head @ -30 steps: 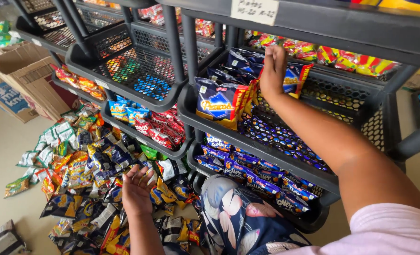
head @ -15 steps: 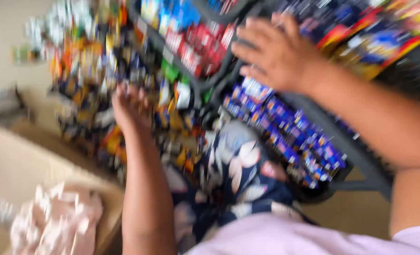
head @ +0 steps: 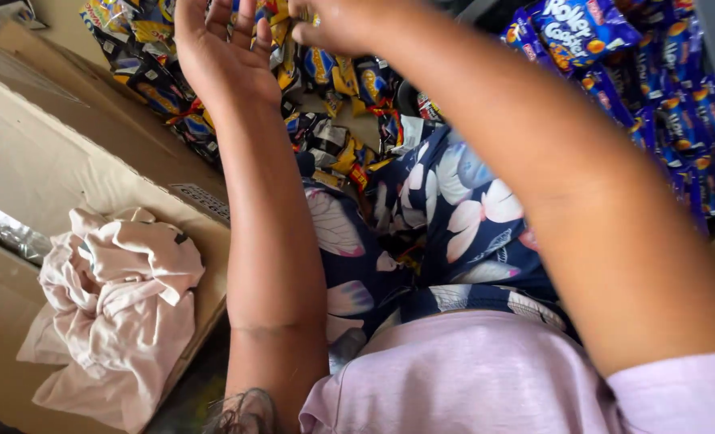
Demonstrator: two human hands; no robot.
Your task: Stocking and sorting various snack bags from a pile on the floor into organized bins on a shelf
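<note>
**Hands over the snack pile**

We see our left hand spread, palm up, above the packets. Right hand at the top edge; grip unclear. Packets lie past the knees; cardboard box with pink cloth sits left.

Pale pink shirt, navy floral trousers

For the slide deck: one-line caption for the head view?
Head view: left hand open and right hand reaching over a floor pile of snack packets, beside a cardboard box holding pink cloth.
</note>
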